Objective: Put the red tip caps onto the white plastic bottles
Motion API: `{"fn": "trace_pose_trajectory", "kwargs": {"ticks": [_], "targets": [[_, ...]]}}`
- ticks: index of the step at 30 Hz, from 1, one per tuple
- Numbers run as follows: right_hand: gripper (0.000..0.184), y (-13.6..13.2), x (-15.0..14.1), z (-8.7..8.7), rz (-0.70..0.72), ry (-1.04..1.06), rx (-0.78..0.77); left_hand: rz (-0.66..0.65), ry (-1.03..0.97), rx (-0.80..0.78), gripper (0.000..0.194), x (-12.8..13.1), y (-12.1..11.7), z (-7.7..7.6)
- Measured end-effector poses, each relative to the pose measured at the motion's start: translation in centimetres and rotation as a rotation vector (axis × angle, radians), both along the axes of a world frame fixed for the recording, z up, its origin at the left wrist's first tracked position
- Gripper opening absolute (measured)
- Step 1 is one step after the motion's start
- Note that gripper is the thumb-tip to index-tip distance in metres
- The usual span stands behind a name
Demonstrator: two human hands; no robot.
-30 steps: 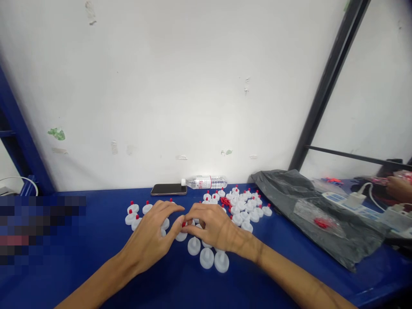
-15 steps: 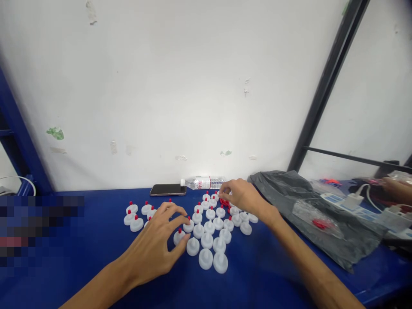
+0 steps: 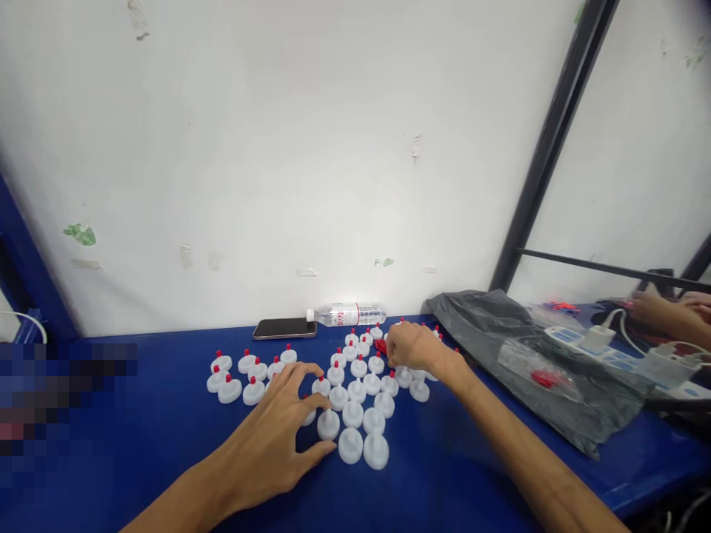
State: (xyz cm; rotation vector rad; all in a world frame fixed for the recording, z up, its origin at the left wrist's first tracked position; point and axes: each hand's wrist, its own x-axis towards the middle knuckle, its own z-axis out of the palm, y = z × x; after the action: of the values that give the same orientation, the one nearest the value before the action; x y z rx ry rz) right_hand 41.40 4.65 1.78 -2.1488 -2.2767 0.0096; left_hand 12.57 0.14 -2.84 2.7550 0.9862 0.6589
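Round white plastic caps with a narrow nozzle, several bare and several with a small red tip, stand in a cluster on the blue table [image 3: 167,444]. My left hand [image 3: 278,426] is open, thumb and fingers spread around a bare white cap [image 3: 328,426] at the cluster's near left; whether it touches the cap I cannot tell. At the back of the cluster my right hand [image 3: 418,346] is closed, its fingers curled down beside a small pile of red tips [image 3: 381,346]. Its fingertips are hidden, and so is whatever they hold.
Red-tipped caps [image 3: 229,390] stand in a group at left. A phone [image 3: 284,328] and a clear bottle [image 3: 347,314] lie by the wall. To the right are a grey plastic bag [image 3: 472,326], a clear bag [image 3: 536,370], a power strip [image 3: 627,364] and another person's hands [image 3: 675,314].
My left hand has shifted from a red-tipped cap toward a bare one at its right. My right hand has lowered, its fingers now curled down by the red pile. The view has shifted slightly.
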Motion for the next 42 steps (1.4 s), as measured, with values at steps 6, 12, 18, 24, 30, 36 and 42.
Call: {"fn": "trace_pose_trajectory", "kwargs": {"ticks": [6, 12, 18, 24, 30, 36, 42], "targets": [[0.012, -0.3, -0.2, 0.3, 0.056, 0.057, 0.045, -0.006, -0.067, 0.041, 0.017, 0.2, 0.0, 0.1], [0.015, -0.2, -0.5, 1.1, 0.162, 0.264, 0.138, 0.086, -0.175, 0.0, 0.021, 0.1, 0.3, 1.3], [0.022, -0.9, -2.9, 1.1, 0.457, 0.767, 0.19, 0.214, -0.19, 0.018, 0.013, -0.2, 0.6, 2.3], [0.03, -2.5, -6.0, 0.3, 0.621, 0.958, 0.09, 0.258, -0.167, 0.122, 0.027, -0.5, 1.6, 1.2], [0.032, -2.6, -6.5, -0.3, 0.638, 0.902, 0.082, 0.257, -0.147, 0.139, 0.029, -0.8, 1.6, 0.8], [0.032, -2.7, -6.6, -0.2, 0.612, 0.941, 0.113, 0.233, -0.169, 0.107, 0.03, -0.5, 1.3, 1.3], [0.029, -3.3, -7.5, -0.5, 0.615, 1.018, 0.103, 0.181, -0.23, -0.009, 0.027, -0.2, 1.1, 1.7]]}}
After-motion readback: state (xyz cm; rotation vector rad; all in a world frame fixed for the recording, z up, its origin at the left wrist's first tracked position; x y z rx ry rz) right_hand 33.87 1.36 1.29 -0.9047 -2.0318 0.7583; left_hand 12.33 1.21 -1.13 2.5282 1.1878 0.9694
